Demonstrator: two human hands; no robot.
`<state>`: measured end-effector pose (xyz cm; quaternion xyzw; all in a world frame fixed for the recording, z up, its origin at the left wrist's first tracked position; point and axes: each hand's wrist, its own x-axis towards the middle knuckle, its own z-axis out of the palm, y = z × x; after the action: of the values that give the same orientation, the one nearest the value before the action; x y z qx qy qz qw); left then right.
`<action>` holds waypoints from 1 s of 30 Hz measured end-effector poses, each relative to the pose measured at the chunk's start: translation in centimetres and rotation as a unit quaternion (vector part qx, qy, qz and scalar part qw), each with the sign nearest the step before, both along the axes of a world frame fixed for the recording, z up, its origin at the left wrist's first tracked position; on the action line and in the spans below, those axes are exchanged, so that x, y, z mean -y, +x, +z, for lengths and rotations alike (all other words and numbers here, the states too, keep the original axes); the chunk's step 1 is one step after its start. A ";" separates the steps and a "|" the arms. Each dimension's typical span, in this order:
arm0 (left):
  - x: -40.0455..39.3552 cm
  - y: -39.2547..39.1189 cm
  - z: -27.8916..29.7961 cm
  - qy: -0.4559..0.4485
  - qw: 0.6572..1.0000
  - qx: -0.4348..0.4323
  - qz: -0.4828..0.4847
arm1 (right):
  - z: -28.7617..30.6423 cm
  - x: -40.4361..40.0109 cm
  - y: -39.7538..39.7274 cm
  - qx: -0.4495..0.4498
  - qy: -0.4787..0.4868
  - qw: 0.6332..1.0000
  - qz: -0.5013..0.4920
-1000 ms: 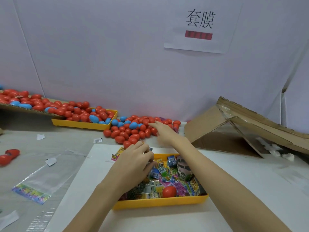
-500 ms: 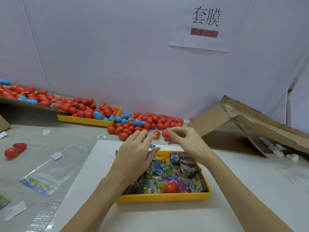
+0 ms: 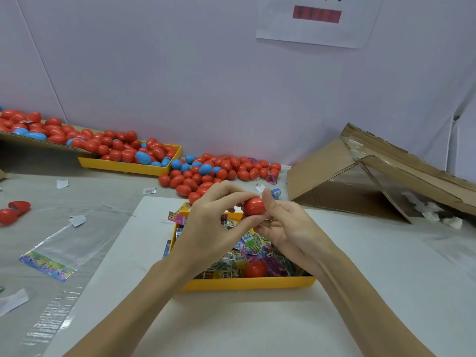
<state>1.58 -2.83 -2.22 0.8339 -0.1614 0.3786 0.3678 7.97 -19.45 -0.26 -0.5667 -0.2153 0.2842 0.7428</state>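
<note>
A red plastic egg (image 3: 253, 206) is held above the near yellow tray (image 3: 247, 283). My right hand (image 3: 286, 228) grips it from the right with thumb and fingers. My left hand (image 3: 219, 217) pinches its left side with fingertips. The tray holds several colourful small packets (image 3: 251, 247) and one more red egg (image 3: 256, 269). Behind the hands lies a loose pile of red and blue eggs (image 3: 219, 171) on the table.
A second yellow tray (image 3: 128, 167) heaped with eggs sits at the back left, beside a cardboard flat of more eggs (image 3: 33, 130). A collapsed cardboard box (image 3: 373, 173) lies right. Clear plastic bags (image 3: 59, 248) and two red eggs (image 3: 14, 211) lie left.
My right hand took a red egg from the loose pile and drew it back over the tray. My left hand rose from the packets and met the egg.
</note>
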 end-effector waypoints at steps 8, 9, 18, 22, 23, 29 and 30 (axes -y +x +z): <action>-0.3 0.1 -0.1 0.006 1.000 -0.014 0.023 | 0.4 0.3 -0.2 -0.040 0.003 0.999 0.021; -0.3 0.1 -0.1 0.015 1.000 -0.013 0.024 | 0.4 0.3 -0.2 -0.032 0.005 0.999 0.020; -0.6 0.1 0.0 0.033 0.998 -0.045 0.003 | -0.1 0.2 -0.2 -0.014 0.008 1.000 0.020; -0.8 0.0 0.0 0.027 0.998 -0.054 0.007 | -0.7 -0.4 -0.2 -0.030 0.011 0.999 0.006; -0.8 0.0 0.0 0.022 0.998 -0.052 0.008 | -0.7 -0.4 -0.2 -0.028 0.011 1.000 0.006; -0.8 -0.1 0.2 0.016 0.999 -0.038 0.019 | -0.7 0.0 0.0 -0.039 0.022 0.999 0.011; -0.8 -0.1 0.2 0.014 0.999 -0.038 0.020 | -0.6 -0.1 0.0 -0.045 0.023 0.999 0.012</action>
<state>1.51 -2.05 -2.04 0.8557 -0.1365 0.3515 0.3542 7.97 -19.39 -0.87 -0.5337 -0.1948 0.3131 0.7611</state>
